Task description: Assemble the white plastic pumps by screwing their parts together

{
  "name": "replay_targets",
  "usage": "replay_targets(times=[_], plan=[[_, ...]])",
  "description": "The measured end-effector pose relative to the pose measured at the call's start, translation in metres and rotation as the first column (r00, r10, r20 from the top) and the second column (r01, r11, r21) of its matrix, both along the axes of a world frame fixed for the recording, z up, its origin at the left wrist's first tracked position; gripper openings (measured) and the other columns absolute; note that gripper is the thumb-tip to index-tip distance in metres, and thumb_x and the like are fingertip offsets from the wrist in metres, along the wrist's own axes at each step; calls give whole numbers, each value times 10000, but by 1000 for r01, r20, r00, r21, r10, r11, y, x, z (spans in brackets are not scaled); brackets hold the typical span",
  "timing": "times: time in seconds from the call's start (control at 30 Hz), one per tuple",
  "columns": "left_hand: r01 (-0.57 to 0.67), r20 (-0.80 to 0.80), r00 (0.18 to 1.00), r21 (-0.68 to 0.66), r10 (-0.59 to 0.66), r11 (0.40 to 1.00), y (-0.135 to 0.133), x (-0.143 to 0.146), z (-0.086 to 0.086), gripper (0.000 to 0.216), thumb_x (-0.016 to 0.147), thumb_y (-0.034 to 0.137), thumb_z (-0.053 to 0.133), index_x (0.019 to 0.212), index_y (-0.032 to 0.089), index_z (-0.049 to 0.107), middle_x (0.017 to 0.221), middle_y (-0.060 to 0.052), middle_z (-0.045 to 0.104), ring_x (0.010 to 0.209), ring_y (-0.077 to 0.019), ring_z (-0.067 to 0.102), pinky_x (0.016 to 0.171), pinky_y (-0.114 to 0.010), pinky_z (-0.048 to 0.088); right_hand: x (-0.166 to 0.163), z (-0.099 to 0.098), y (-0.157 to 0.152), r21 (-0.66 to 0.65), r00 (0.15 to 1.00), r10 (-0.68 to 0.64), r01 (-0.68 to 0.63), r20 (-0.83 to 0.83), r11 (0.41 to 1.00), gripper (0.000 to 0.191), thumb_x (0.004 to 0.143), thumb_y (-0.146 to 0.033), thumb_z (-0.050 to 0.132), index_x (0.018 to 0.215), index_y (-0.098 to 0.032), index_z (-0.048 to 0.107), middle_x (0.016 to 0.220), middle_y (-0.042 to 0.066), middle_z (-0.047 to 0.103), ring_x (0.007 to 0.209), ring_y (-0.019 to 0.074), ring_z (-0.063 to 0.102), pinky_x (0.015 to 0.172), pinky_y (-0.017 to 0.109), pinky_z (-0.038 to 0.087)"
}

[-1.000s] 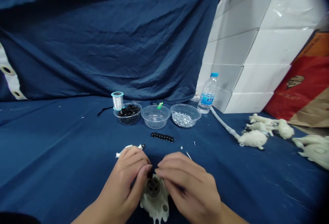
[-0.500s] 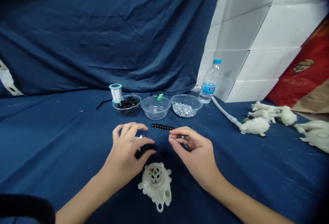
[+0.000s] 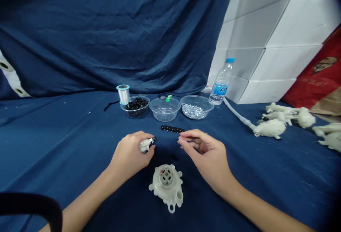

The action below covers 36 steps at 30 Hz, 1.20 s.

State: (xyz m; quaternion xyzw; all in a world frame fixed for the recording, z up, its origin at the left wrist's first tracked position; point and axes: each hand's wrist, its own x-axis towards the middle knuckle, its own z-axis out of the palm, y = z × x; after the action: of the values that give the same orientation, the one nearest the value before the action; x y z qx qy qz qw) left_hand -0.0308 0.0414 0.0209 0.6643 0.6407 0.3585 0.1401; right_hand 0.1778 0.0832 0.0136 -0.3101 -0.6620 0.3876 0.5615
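In the head view, the left hand is now closed around a small white plastic part with a black end; half a second ago its fingers were spread above that part. The right hand has its thumb and fingertips pinched together on a tiny pale sliver, too small to identify, much as in the previous frame.

The off-white, rounded plastic housing with looped lugs lies on the dark blue cloth, nearer the wearer than both hands and touched by neither. A second ago both hands were at it. Its round grey motor faces up.

Beyond the hands, the strip of shiny black beads lies in front of the clear plastic bowl of silver screws, its right end just beside the right fingertips in view.
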Motion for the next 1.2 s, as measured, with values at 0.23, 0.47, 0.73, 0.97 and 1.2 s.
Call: replay_targets(times=[0.23, 0.47, 0.73, 0.97, 1.2], plan=[[20, 671, 739, -124, 69, 992, -11, 0, 16, 296, 852, 366, 719, 1022, 123, 708, 907, -77, 757, 809, -194, 710, 717, -311, 560, 0, 2, -3, 56, 1000, 1, -2, 17, 998, 73, 829, -181, 728, 893, -216, 735, 886, 23, 724, 720, 161, 727, 676, 281, 634], [135, 939, 292, -231, 184, 964, -23, 5, 27, 246, 803, 293, 689, 965, 117, 743, 818, -84, 764, 721, -221, 733, 659, -305, 584, 2, -2, 1, 78, 999, -4, 1, 35, 997, 78, 841, -190, 737, 901, -240, 739, 895, 12, 716, 711, 154, 724, 678, 271, 634], [249, 974, 38, -226, 224, 942, -19, 3, 25, 186, 882, 237, 592, 990, 107, 668, 796, -54, 726, 679, -178, 706, 646, -317, 577, 2, -2, 2, 103, 998, -22, 16, 60, 995, 47, 839, -231, 740, 887, -231, 743, 882, 32, 715, 672, 165, 712, 647, 293, 650], [334, 980, -108, -121, 166, 935, -25, 5, 25, 202, 761, 201, 676, 915, 81, 724, 796, -87, 729, 707, -223, 717, 650, -336, 590, 2, -3, 3, 111, 997, -12, 4, 70, 994, 54, 843, -221, 732, 892, -238, 746, 889, 35, 706, 666, 162, 711, 629, 281, 659], [342, 979, -150, -81, 140, 936, -27, 3, 22, 185, 747, 175, 694, 901, 86, 744, 823, -89, 745, 737, -232, 725, 727, -364, 608, 3, -5, 4, 126, 997, -4, -5, 73, 992, 87, 849, -189, 723, 901, -257, 740, 906, 16, 703, 693, 138, 712, 652, 235, 639]])
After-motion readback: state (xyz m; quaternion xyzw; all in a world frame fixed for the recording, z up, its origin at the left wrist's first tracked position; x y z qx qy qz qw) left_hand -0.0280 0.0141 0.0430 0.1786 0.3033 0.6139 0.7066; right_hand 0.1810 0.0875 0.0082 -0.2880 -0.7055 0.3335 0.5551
